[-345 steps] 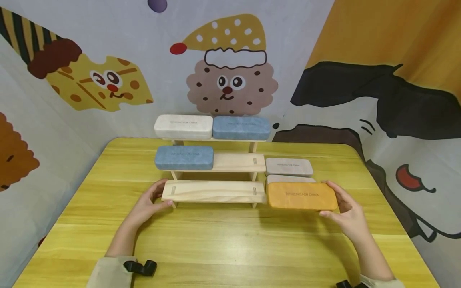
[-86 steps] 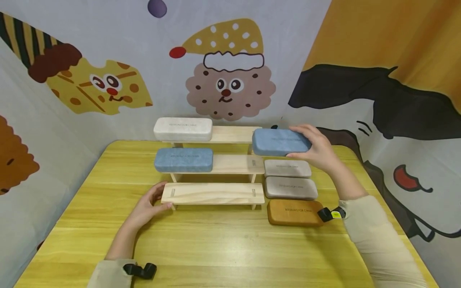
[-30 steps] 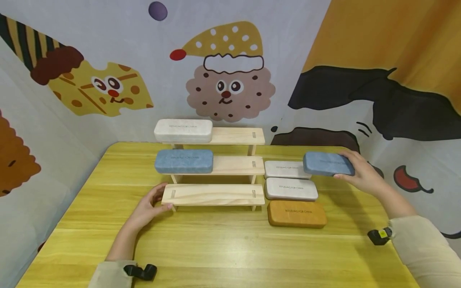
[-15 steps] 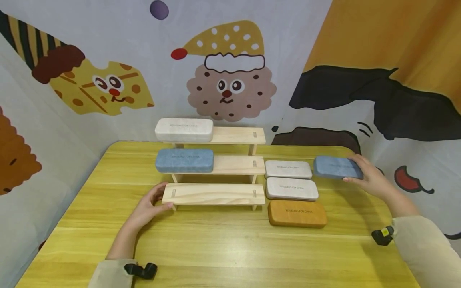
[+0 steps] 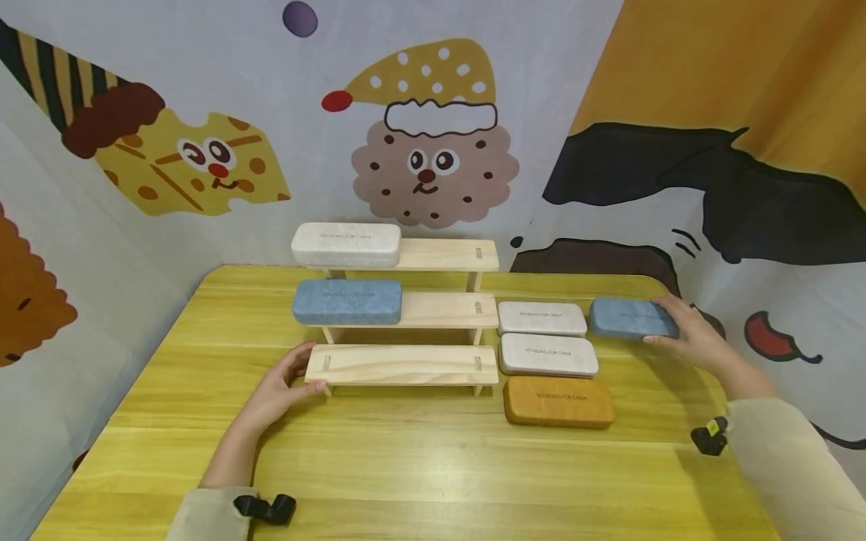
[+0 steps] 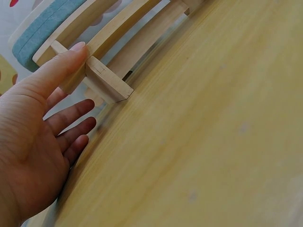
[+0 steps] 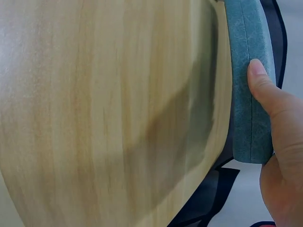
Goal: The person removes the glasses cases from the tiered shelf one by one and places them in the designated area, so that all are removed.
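Observation:
My right hand (image 5: 693, 334) grips the right end of a blue glasses case (image 5: 625, 317), thumb on its near side. The right wrist view shows that case (image 7: 251, 109) by the table's edge, its shadow falling beside it; whether it touches the table I cannot tell. My left hand (image 5: 277, 387) holds the left end of the lowest tier of a wooden three-step rack (image 5: 399, 366), thumb in front; the left wrist view shows the other fingers apart below. A white glasses case (image 5: 346, 244) sits on the top tier's left half, another blue case (image 5: 347, 302) on the middle tier's left half.
Right of the rack, two pale grey cases (image 5: 548, 355) lie one behind the other on the yellow wooden table (image 5: 406, 473). An orange case (image 5: 558, 402) lies in front of them. A cartoon-printed cloth (image 5: 243, 45) hangs behind the table.
Earlier my right hand set down the orange case and took the blue case off the top tier's right half. It carried it right, lately lowering it slightly. My left hand has stayed put.

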`<move>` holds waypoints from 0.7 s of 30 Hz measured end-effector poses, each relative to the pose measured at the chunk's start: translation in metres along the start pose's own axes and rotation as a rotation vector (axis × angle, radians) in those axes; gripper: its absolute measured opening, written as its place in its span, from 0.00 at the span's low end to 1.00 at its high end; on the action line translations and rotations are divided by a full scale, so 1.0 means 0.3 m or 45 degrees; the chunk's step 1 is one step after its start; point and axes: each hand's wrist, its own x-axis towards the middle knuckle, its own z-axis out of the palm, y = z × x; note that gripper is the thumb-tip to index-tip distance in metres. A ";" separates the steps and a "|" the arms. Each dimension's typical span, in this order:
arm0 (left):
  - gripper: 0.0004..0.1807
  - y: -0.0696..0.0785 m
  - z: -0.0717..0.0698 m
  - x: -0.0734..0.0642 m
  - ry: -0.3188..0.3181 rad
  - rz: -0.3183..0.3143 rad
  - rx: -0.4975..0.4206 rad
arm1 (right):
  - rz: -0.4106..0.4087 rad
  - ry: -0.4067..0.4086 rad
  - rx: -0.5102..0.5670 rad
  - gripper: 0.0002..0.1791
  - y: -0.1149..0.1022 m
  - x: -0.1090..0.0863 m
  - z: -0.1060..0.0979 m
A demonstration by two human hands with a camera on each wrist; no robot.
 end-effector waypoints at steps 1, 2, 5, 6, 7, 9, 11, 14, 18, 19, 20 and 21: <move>0.42 0.000 -0.001 0.001 0.000 0.003 0.000 | -0.005 0.003 -0.005 0.43 0.001 0.001 0.003; 0.42 0.000 -0.002 0.001 0.000 0.006 0.000 | -0.010 0.005 -0.012 0.42 0.001 0.002 0.006; 0.42 0.001 -0.004 0.004 -0.001 0.008 -0.002 | 0.002 -0.005 -0.026 0.42 0.006 0.007 0.015; 0.42 0.001 -0.005 0.004 -0.002 0.007 -0.004 | 0.011 -0.014 -0.029 0.42 0.007 0.009 0.019; 0.42 0.001 -0.006 0.005 -0.003 0.007 -0.006 | 0.024 -0.023 -0.033 0.42 0.009 0.011 0.022; 0.42 0.001 -0.007 0.006 -0.005 0.003 -0.006 | 0.054 -0.045 -0.041 0.43 0.014 0.014 0.028; 0.42 0.001 -0.008 0.008 -0.008 -0.002 -0.003 | 0.083 -0.063 -0.040 0.43 0.019 0.016 0.033; 0.42 0.001 -0.011 0.010 -0.011 -0.007 0.005 | 0.108 -0.077 -0.045 0.44 0.028 0.019 0.038; 0.42 0.005 -0.014 0.012 -0.010 -0.011 0.008 | 0.111 -0.083 -0.068 0.45 0.036 0.029 0.041; 0.42 0.006 -0.015 0.012 -0.011 -0.012 0.006 | 0.110 -0.087 -0.079 0.46 0.038 0.033 0.042; 0.42 0.007 -0.016 0.013 -0.012 -0.013 0.006 | 0.107 -0.089 -0.091 0.46 0.040 0.037 0.042; 0.42 0.008 -0.016 0.013 -0.014 -0.016 0.003 | 0.108 -0.095 -0.100 0.46 0.041 0.041 0.042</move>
